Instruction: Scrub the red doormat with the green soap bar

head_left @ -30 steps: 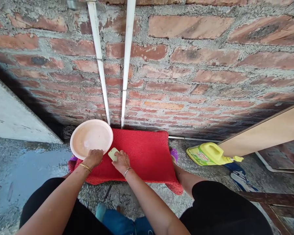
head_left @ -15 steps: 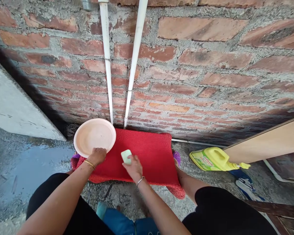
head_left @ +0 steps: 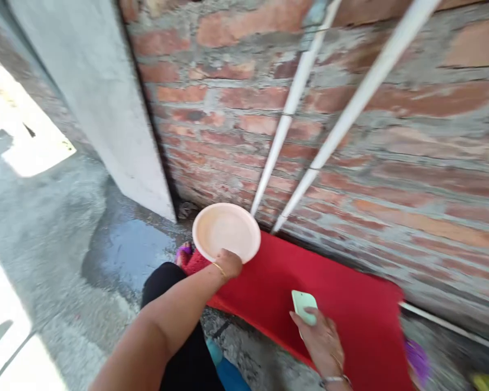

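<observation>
Brick wall (head_left: 224, 163) and pipes (head_left: 282, 130) rise behind the basin (head_left: 224, 225).

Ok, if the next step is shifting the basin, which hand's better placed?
Left, I'd say. The left hand grips the pale pink basin at its near rim; the right hand is away from it, over the red cloth, occupied with a pale green object.
</observation>
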The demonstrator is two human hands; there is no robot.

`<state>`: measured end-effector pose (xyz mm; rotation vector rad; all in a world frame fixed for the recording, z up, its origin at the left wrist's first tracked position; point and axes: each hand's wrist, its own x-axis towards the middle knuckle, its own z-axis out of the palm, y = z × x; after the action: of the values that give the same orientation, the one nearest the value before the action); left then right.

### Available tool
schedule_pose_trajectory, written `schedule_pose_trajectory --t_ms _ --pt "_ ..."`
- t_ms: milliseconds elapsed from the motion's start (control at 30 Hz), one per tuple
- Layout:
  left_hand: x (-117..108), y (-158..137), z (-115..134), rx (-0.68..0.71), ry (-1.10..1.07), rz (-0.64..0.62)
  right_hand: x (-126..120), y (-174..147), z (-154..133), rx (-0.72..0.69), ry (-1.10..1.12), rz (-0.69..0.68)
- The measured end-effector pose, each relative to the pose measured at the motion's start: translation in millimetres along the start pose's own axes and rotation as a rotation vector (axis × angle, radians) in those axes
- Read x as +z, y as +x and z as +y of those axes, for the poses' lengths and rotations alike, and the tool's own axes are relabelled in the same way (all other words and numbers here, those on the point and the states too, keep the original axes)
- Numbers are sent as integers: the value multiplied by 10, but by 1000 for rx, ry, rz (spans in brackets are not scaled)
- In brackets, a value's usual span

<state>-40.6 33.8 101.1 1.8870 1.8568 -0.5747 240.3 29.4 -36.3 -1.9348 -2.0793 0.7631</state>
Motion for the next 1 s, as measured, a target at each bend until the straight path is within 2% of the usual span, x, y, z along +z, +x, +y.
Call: schedule_pose_trajectory --t_ms 67,133,200,267,333,400,533,600,633,700,767,833,900,1000 --pt "13 98 -45 19 -15 11 207 -24 -229 -80 31 -56" --pt "7 163 -86 13 -24 -46 362 -139 -573 -147 37 -145" --pt "-21 153 -97 33 -29 -94 423 -282 -891 -215 -1 -224" --pt "-50 76 -89 43 -21 -79 392 -372 -1061 -247 -85 -253" --pt "-56 -9 -92 2 -14 -23 279 -387 -1019 -213 -173 -248" --pt "-35 -44 -114 25 -1 -1 101 -368 -792 -118 -221 -216" --pt "33 15 -145 52 15 16 -254 -379 -245 235 -208 -85" --pt "50 41 -145 56 14 10 -306 -407 -155 331 -165 -12" --pt "51 45 -143 55 13 4 -288 -422 -177 315 -136 9" --pt "44 39 -137 50 13 -9 -179 -453 -331 183 -79 -5" --pt "31 27 -127 38 18 -20 -25 -475 -553 28 -56 -71" --pt "18 24 -114 24 28 -30 103 -476 -730 -65 -75 -146" --pt "9 36 -99 9 38 -43 152 -459 -771 -75 -103 -191" --pt "1 67 -84 4 46 -63 43 -427 -537 17 -118 -165"
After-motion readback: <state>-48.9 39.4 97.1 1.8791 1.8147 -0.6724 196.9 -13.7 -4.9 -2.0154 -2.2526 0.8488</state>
